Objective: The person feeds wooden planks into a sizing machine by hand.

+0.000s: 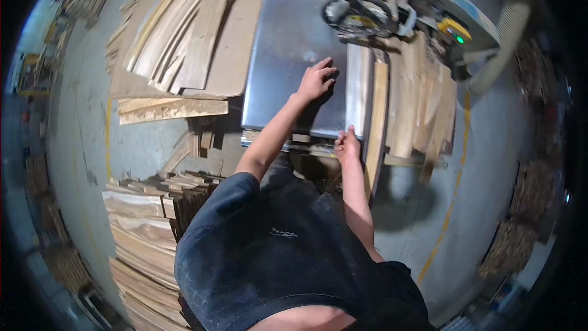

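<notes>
A smooth metal machine table (288,43) lies in front of me. Over its right part is my left hand (318,79), fingers apart and holding nothing, casting a shadow on the metal. A pale wooden board (358,95) lies lengthwise along the table's right side, its far end near a black handwheel (358,15). At the board's near end, by the table's front corner, my right hand (347,144) has its fingers curled and its thumb against the wood. The undersides of those fingers are hidden.
Curved wooden strips (177,37) lie on a brown panel (239,76) at the left. Stacked boards (144,227) stand at the lower left. More planks (419,98) lie right of a narrow wooden rail (376,129). A ribbed hose (508,43) hangs at the upper right.
</notes>
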Available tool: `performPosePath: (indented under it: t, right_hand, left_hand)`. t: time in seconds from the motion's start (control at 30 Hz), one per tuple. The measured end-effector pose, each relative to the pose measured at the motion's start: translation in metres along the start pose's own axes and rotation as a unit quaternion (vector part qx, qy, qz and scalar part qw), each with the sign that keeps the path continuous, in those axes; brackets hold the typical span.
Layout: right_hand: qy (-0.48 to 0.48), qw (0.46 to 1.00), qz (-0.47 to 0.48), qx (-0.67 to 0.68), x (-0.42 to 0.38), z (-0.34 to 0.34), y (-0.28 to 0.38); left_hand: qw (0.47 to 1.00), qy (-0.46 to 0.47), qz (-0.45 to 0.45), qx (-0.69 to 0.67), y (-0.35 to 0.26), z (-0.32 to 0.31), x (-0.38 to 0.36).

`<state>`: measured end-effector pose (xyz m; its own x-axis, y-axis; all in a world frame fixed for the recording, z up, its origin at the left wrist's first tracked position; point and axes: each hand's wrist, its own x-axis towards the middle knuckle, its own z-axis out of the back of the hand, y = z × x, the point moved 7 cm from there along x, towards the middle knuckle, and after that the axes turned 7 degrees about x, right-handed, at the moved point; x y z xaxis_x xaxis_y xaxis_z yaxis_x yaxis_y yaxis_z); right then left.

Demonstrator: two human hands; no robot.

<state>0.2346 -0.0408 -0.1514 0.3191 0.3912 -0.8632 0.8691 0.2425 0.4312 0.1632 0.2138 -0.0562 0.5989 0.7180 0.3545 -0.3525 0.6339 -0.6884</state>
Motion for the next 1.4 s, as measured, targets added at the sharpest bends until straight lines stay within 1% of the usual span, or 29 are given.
performPosePath:
  t: [0.03, 0.1, 0.13, 0.17, 0.2, 0.23, 0.27, 0.3, 0.37, 0.4, 0.43, 0.47, 0.5, 0.57, 0.6, 0.63, 0.67, 0.7, 0.73, 0.77, 0.83, 0.9, 0.97, 1.03, 1.07, 1.17, 1.23, 1.33, 1.4]
  right_hand:
    - [-0.013, 1.0, -0.002, 0.002, 0.006, -0.004, 0.003]
    - [-0.018, 0.999, -0.043, 0.025, 0.015, -0.012, 0.01]
    - [-0.008, 0.999, -0.025, 0.018, 0.016, -0.019, 0.016]
    - [0.001, 1.0, -0.006, 0.014, 0.019, -0.024, 0.023]
    - [0.026, 1.0, -0.013, 0.005, 0.027, -0.026, 0.027]
    - [0.049, 0.999, -0.017, 0.0, 0.036, -0.029, 0.032]
    - [0.052, 0.998, -0.022, 0.008, 0.04, -0.035, 0.036]
    - [0.055, 0.998, -0.024, 0.018, 0.045, -0.041, 0.041]
    - [0.043, 0.999, -0.02, 0.02, 0.06, -0.048, 0.051]
    - [0.053, 0.998, -0.017, 0.014, 0.064, -0.055, 0.056]
    - [0.061, 0.998, -0.013, 0.009, 0.069, -0.059, 0.062]
    - [0.071, 0.997, -0.011, 0.02, 0.075, -0.065, 0.067]
    - [0.07, 0.997, -0.009, 0.025, 0.091, -0.061, 0.072]
    - [0.201, 0.978, 0.008, 0.057, 0.117, -0.073, 0.081]
    - [0.201, 0.977, 0.016, 0.066, 0.099, -0.089, 0.083]
    - [0.227, 0.961, 0.032, 0.156, 0.056, -0.119, 0.087]
    - [0.251, 0.936, 0.048, 0.244, 0.027, -0.138, 0.087]
    - [0.249, 0.935, 0.053, 0.249, 0.022, -0.139, 0.082]
    - [0.269, 0.945, 0.075, 0.172, 0.015, -0.14, 0.078]
    - [0.286, 0.949, 0.098, 0.093, 0.008, -0.138, 0.072]
    - [0.309, 0.949, 0.058, -0.013, -0.017, -0.14, 0.048]
    - [0.316, 0.935, 0.056, -0.149, -0.051, -0.133, 0.021]
    - [0.317, 0.921, 0.062, -0.218, -0.073, -0.116, -0.008]
    - [0.306, 0.92, 0.034, -0.243, -0.083, -0.091, -0.033]
    - [0.295, 0.928, 0.019, -0.226, -0.084, -0.077, -0.044]
    - [0.298, 0.936, -0.02, -0.184, -0.103, -0.041, -0.065]
    - [0.33, 0.929, -0.081, -0.146, -0.1, -0.015, -0.083]
    - [0.323, 0.926, -0.091, -0.175, -0.106, 0.027, -0.088]
    - [0.314, 0.932, -0.069, -0.169, -0.122, 0.043, -0.086]
  left_hand:
    - [1.0, -0.01, 0.017, 0.012, 0.014, 0.026, 0.001]
    - [0.978, -0.099, 0.074, 0.166, 0.043, 0.094, -0.004]
    - [0.967, -0.133, 0.103, 0.19, 0.08, 0.119, -0.011]
    - [0.945, -0.146, 0.196, 0.219, 0.1, 0.157, -0.021]
    - [0.898, -0.194, 0.25, 0.304, 0.126, 0.191, -0.036]
    - [0.851, -0.246, 0.261, 0.384, 0.133, 0.227, -0.048]
    - [0.841, -0.213, 0.383, 0.318, 0.15, 0.262, -0.066]
    - [0.776, -0.216, 0.417, 0.421, 0.16, 0.287, -0.085]
    - [0.783, -0.216, 0.378, 0.444, 0.167, 0.318, -0.112]
    - [0.806, -0.191, 0.35, 0.438, 0.174, 0.319, -0.121]
    - [0.827, -0.166, 0.32, 0.43, 0.171, 0.319, -0.122]
    - [0.835, -0.127, 0.356, 0.4, 0.173, 0.312, -0.127]
    - [0.835, -0.113, 0.354, 0.405, 0.15, 0.312, -0.123]
    - [0.897, -0.133, 0.342, 0.248, 0.158, 0.298, -0.134]
    - [0.914, -0.177, 0.35, 0.101, 0.167, 0.281, -0.143]
    - [0.893, -0.146, 0.422, -0.056, 0.151, 0.266, -0.147]
    - [0.884, -0.168, 0.4, -0.176, 0.137, 0.249, -0.148]
    - [0.859, -0.187, 0.375, -0.293, 0.124, 0.233, -0.152]
    - [0.8, -0.154, 0.396, -0.425, 0.108, 0.212, -0.16]
    - [0.721, -0.116, 0.408, -0.547, 0.089, 0.191, -0.166]
    - [0.709, -0.117, 0.388, -0.577, 0.046, 0.172, -0.171]
    - [0.739, -0.139, 0.327, -0.573, 0.007, 0.164, -0.17]
    - [0.755, -0.146, 0.294, -0.567, -0.019, 0.148, -0.18]
    - [0.784, -0.072, 0.371, -0.493, -0.022, 0.116, -0.208]
    - [0.776, -0.037, 0.404, -0.482, -0.025, 0.1, -0.222]
    - [0.79, -0.005, 0.411, -0.455, -0.055, 0.079, -0.246]
    - [0.809, 0.045, 0.408, -0.42, -0.081, 0.068, -0.257]
    - [0.801, 0.122, 0.397, -0.431, -0.112, 0.043, -0.27]
    - [0.809, 0.142, 0.397, -0.411, -0.133, 0.032, -0.272]
